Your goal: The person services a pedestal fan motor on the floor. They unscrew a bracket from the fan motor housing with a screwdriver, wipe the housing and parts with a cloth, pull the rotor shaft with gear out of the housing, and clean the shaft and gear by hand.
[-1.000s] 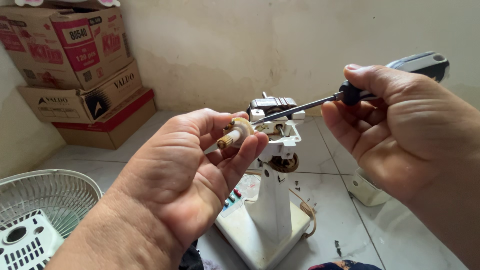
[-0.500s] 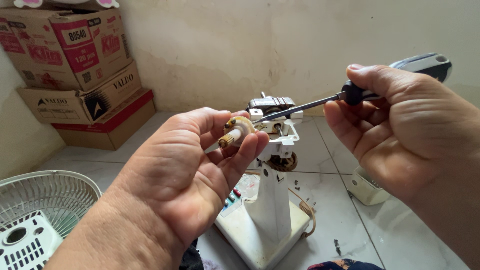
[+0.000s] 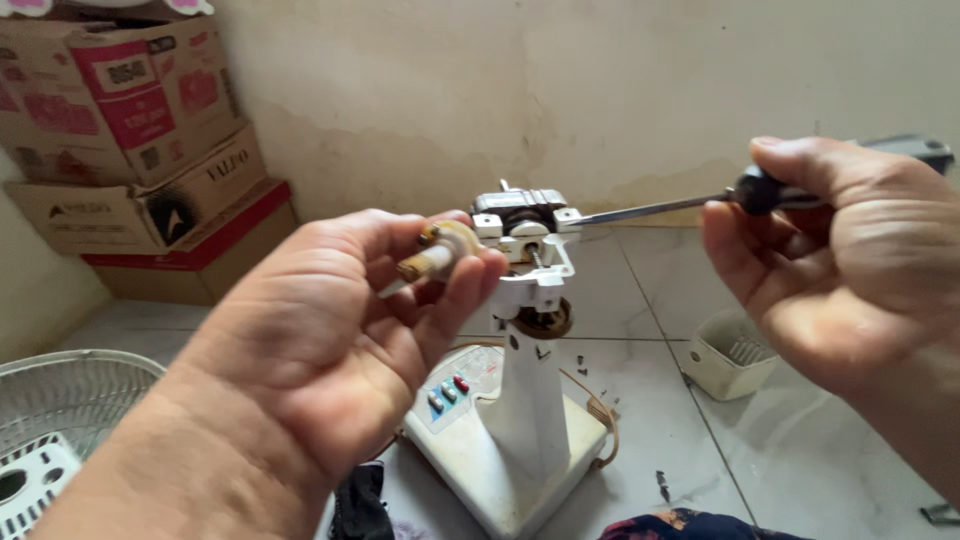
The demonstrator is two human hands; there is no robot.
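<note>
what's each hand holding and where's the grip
Left hand pinches a small brass part at its sides between thumb and fingertips. Right hand holds a screwdriver by its black handle.

White fan stand [image 3: 528, 400]; black-handled screwdriver [image 3: 700, 203]; brass-beige small part [image 3: 440, 252]; brown-red cardboard boxes [image 3: 130, 150]; white grille [image 3: 60, 420].

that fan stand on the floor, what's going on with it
A person has a white fan stand stripped down on the tiled floor. The left hand pinches a small brass-coloured part by the motor on top. The right hand holds a screwdriver, tip at the motor. Loose screws lie nearby.
</note>
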